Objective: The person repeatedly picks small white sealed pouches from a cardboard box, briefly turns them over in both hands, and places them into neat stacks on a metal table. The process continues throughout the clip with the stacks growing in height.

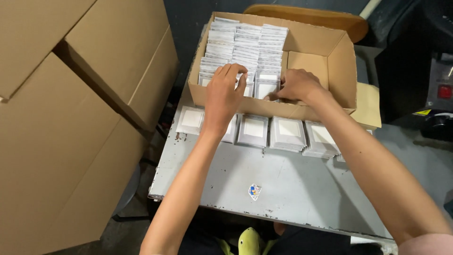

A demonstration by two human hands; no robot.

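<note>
Reaching into the open cardboard box [309, 35], both your hands meet at its near end, and your fingertips are partly hidden among the packets, so you cannot tell exactly how many each one holds. Your left hand [225, 92] curls closed over the front of the packed rows of flat white packets [245, 47]; your right hand [297, 85] pinches the front packet [267, 89] just beside it. Outside the box's near wall, more square packets [287, 133] lie stacked in a line on the scuffed grey metal table [283, 184], some covered by your forearms
</note>
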